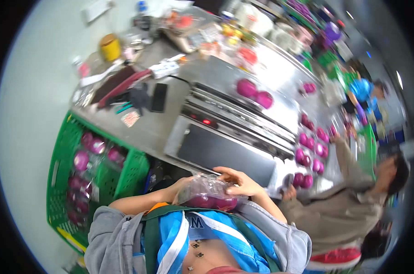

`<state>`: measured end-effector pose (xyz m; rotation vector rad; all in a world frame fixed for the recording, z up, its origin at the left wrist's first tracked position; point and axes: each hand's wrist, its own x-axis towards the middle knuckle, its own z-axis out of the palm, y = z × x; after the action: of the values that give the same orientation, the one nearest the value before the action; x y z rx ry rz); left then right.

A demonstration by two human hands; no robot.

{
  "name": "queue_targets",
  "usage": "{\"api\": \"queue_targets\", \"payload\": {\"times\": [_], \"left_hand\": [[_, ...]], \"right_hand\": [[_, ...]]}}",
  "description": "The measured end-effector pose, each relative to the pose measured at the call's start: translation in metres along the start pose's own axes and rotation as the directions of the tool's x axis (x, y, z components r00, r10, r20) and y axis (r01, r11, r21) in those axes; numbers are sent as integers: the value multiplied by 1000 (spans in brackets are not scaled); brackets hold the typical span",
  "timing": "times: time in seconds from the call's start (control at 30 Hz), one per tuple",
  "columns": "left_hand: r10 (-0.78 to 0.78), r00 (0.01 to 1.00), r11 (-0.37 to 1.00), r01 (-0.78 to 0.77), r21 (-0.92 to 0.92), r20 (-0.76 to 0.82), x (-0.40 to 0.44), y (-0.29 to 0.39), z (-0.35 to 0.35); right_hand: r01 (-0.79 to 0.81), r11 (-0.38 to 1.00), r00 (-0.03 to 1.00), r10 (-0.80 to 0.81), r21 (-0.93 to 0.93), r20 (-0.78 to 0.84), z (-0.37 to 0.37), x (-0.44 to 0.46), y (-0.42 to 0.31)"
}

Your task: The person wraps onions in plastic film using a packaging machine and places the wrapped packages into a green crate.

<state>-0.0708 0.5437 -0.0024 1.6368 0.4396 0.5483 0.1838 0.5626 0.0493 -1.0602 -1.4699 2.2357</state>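
Observation:
Close to my chest is a clear plastic bag (207,189) with purple, round red onions (214,202) showing through its lower part. My left hand (183,186) is closed round the bag's left side, its fingers partly hidden by the plastic. At the other side, my right hand (241,182) grips the bag's upper right edge with bent fingers. Just beyond my hands is a wrapping machine (225,148) with a dark flat plate and a red light. Two red onions (255,93) lie on the metal surface behind it.
A green crate (56,182) holding bagged onions stands at my left. A phone (159,97), pouches and a yellow roll (110,47) clutter the table. Several onion pairs (307,146) sit at right beside a co-worker in a brown top (339,214). Another person (362,93) is farther back.

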Motion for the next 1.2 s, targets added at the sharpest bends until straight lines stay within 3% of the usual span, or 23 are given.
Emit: {"api": "queue_targets", "payload": {"times": [0.03,0.07,0.1,0.13,0.2,0.27,0.33,0.37,0.4,0.43,0.47,0.53,0.6,0.67,0.73,0.8,0.83,0.93,0.97,1.07,1.13,1.17,1.2], "left_hand": [[-322,934,856,218,-469,-155,-11,25,-1],[-616,777,465,226,-856,-129,-24,38,-1],[-693,713,21,173,-985,110,-42,34,-3],[-702,710,32,113,-993,58,-61,29,-2],[-617,770,37,-174,-984,-159,-102,24,7],[-490,714,205,-463,-863,-500,-133,43,7],[-353,518,402,-668,-626,-779,-167,36,3],[-333,339,509,-721,-471,-880,-180,42,-8],[-295,149,605,-736,-305,-944,-194,49,-23],[-337,39,597,-764,-246,-941,-218,47,-38],[-378,-68,592,-784,-185,-923,-245,42,-51],[-390,-190,630,-769,-111,-901,-282,31,-68],[-445,-200,646,-747,-158,-873,-301,20,-69],[-492,-166,630,-746,-218,-854,-319,-18,-63],[-558,-200,700,-636,-326,-806,-320,-54,-58],[-635,-113,602,-693,-398,-764,-304,-49,-67],[-647,-133,613,-676,-409,-751,-298,-44,-74],[-579,-136,692,-604,-396,-804,-293,-54,-80],[-480,-78,744,-564,-359,-874,-302,-85,-76],[-469,-76,746,-568,-348,-880,-298,-91,-73],[-512,-166,856,-184,-484,-843,-294,-97,-63],[-395,-57,918,-60,-392,-917,-303,-124,-58],[-227,-142,974,-17,-227,-963,-315,-183,-59]], "right_hand": [[82,997,992,-81,-4,100,2,11,-7],[154,988,968,-153,11,199,8,22,-14],[338,877,922,-236,-343,307,20,32,-26],[381,781,911,-226,-494,345,35,42,-31],[159,877,968,-47,-454,248,56,68,-40],[226,949,937,-149,-222,317,73,111,-47],[233,970,888,-187,-61,421,100,165,-47],[228,974,889,-208,-1,408,126,188,-51],[210,978,903,-198,11,381,152,212,-43],[258,966,928,-243,-18,282,184,231,-33],[280,960,918,-258,-31,302,211,252,-22],[207,977,940,-214,54,266,259,283,3],[385,901,883,-296,-201,363,275,298,15],[321,829,903,-122,-457,412,269,297,8],[325,822,889,-97,-467,448,264,303,13],[465,666,828,-93,-583,554,266,301,17],[535,575,792,-87,-619,605,267,302,18],[451,612,827,-14,-649,562,263,308,15],[450,613,828,-14,-649,560,261,311,11],[281,740,838,121,-611,532,259,307,-9],[202,708,819,257,-677,512,263,299,-29],[290,718,860,95,-633,502,259,302,-19],[380,712,875,-70,-591,478,254,304,-4]]}}
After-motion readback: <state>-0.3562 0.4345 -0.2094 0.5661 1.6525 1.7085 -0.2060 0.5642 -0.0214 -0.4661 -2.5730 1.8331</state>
